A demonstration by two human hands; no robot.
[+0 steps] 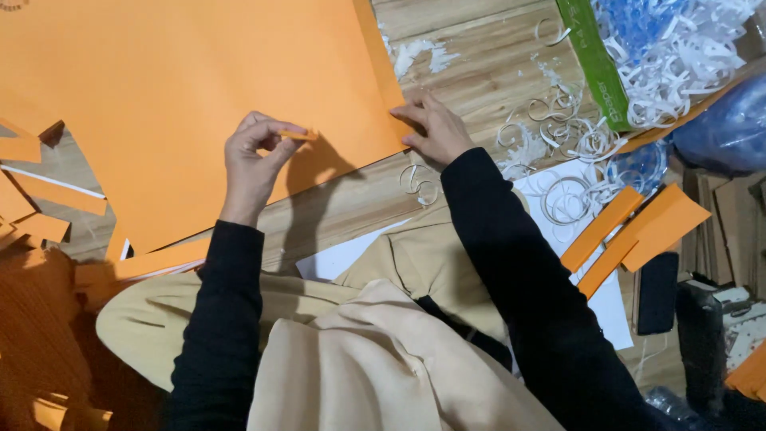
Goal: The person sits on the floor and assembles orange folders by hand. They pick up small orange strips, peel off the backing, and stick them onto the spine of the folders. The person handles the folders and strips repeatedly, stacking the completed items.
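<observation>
A large orange paper sheet (183, 88) lies on the wooden table (479, 72) and fills the upper left of the head view. My left hand (254, 160) hovers over its lower edge and pinches a small orange paper piece (298, 135) between thumb and fingers. My right hand (428, 128) presses on the sheet's lower right corner, fingers gripping the edge. Both arms are in black sleeves.
Orange paper strips (634, 231) lie on a white sheet (558, 207) at right. White curled paper shavings (558, 120) are scattered near a green box (594, 64) filled with shreds. More orange offcuts (40, 207) sit at left. A beige garment (359, 343) covers my lap.
</observation>
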